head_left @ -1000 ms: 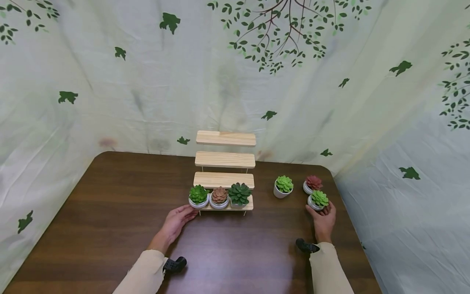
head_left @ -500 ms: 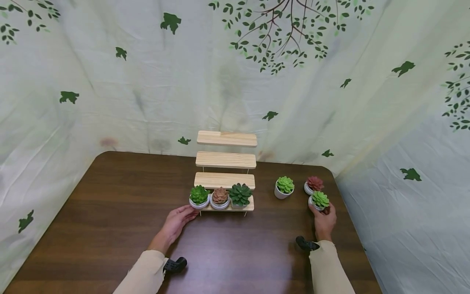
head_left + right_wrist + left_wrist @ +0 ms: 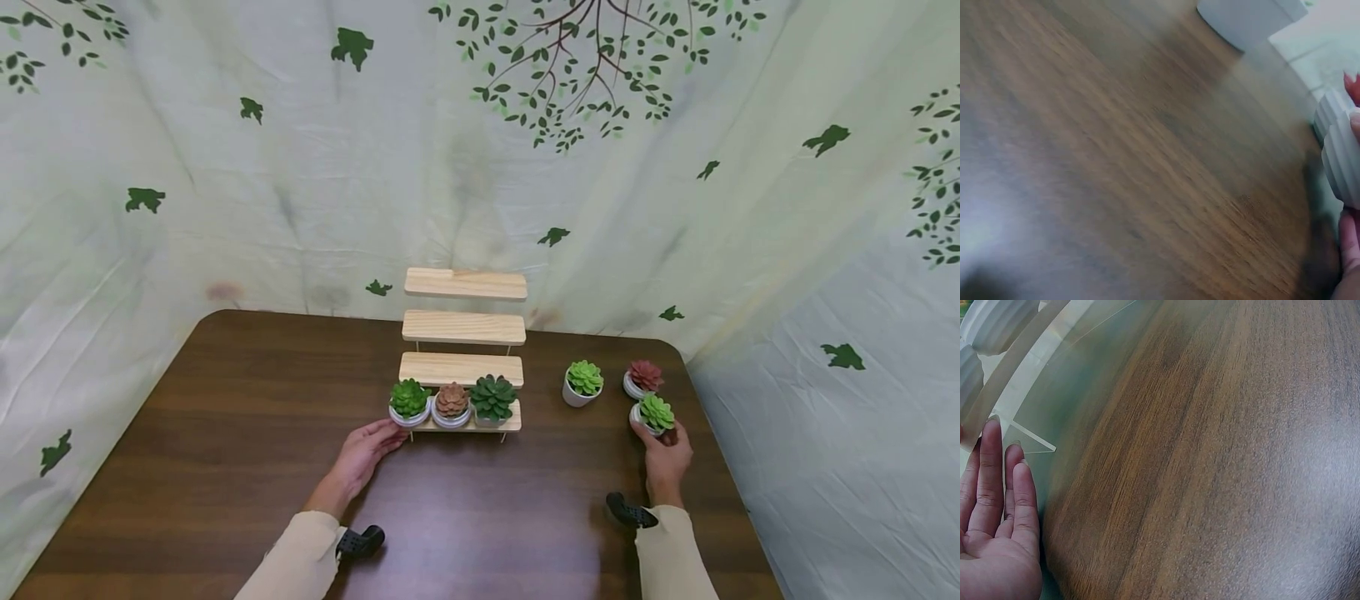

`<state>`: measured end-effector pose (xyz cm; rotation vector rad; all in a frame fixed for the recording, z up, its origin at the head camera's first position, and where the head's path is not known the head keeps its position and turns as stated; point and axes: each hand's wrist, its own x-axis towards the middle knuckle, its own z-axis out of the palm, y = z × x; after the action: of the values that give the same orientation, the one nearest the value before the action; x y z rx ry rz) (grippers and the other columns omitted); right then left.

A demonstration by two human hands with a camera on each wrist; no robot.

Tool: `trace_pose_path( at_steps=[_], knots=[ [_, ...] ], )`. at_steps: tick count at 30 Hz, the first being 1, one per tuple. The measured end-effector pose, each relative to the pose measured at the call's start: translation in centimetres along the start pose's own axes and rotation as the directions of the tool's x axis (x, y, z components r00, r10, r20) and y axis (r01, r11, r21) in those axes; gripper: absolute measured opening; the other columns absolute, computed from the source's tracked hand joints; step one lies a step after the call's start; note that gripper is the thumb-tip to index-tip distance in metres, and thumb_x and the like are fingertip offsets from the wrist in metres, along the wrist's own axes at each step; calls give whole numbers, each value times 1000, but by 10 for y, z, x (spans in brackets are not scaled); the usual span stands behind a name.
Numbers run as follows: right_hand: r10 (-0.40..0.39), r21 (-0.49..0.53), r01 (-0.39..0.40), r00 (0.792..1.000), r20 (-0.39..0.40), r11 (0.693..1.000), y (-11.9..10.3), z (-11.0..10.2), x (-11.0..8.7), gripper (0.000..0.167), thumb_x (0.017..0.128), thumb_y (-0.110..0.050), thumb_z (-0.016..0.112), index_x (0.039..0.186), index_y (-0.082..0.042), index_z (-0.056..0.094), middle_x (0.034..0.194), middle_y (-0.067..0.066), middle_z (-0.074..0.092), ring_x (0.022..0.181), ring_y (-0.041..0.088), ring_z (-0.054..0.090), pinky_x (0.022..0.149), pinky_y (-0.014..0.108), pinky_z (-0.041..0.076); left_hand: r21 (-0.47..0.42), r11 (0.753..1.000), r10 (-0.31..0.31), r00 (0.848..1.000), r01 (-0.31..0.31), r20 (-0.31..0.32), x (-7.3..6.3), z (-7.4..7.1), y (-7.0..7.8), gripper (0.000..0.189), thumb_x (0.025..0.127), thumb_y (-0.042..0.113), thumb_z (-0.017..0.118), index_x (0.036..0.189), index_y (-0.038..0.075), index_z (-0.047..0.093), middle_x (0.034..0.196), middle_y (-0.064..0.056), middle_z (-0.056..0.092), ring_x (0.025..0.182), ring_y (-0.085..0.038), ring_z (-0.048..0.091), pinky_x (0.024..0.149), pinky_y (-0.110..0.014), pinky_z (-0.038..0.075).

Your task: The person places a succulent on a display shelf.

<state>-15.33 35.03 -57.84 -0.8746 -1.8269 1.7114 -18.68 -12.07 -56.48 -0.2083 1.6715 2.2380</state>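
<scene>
My right hand (image 3: 667, 458) grips the white ribbed pot (image 3: 1342, 156) of a light green succulent (image 3: 657, 412) near the table's right edge. A red succulent (image 3: 645, 375) in a white pot stands just behind it. My left hand (image 3: 363, 454) touches the front left corner of a tiered wooden display stand (image 3: 462, 367), its fingers (image 3: 989, 487) extended in the left wrist view. Along the stand's lowest shelf sit a bright green succulent (image 3: 408, 397), a brown one (image 3: 452, 400) and a dark green one (image 3: 492, 397). Part of the right hand falls outside the right wrist view.
Another light green succulent (image 3: 584, 379) in a smooth white pot stands between the stand and the right hand. The dark wood table (image 3: 300, 375) reaches back to a pale curtain (image 3: 315, 167) with printed leaves. The upper shelves (image 3: 464, 327) carry no pots.
The right hand and the light green succulent it holds have shifted slightly toward me, away from the red one. The left hand stays at the stand's corner. The head view has drifted slightly.
</scene>
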Motion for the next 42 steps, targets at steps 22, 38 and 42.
trace_pose_path(
  at_steps=[22, 38, 42],
  knots=[
    [-118, 40, 112, 978, 172, 993, -53, 15, -39, 58, 75, -4, 82, 124, -3, 51, 114, 1, 55, 101, 5, 56, 77, 8, 48, 17, 999, 27, 1000, -27, -10, 3, 2, -4, 41, 100, 4, 48, 131, -22, 40, 93, 0, 69, 87, -5, 64, 86, -22, 51],
    [-217, 51, 218, 866, 450, 975, -105, 75, -70, 59, 76, 5, 77, 130, 6, 51, 126, 19, 55, 105, 6, 56, 86, 12, 47, 4, 999, 36, 999, -36, -5, 3, 0, -3, 40, 99, 2, 47, 130, -23, 40, 90, 2, 69, 86, -6, 65, 85, -23, 52],
    [-196, 30, 211, 835, 513, 977, -113, 90, -76, 63, 77, 2, 78, 132, 4, 50, 132, 19, 52, 116, 18, 53, 90, 13, 45, 7, 1000, 27, 1000, -27, -8, 3, 0, -4, 41, 99, 2, 46, 131, -23, 39, 91, 2, 69, 86, -5, 64, 85, -23, 51]
  ],
)
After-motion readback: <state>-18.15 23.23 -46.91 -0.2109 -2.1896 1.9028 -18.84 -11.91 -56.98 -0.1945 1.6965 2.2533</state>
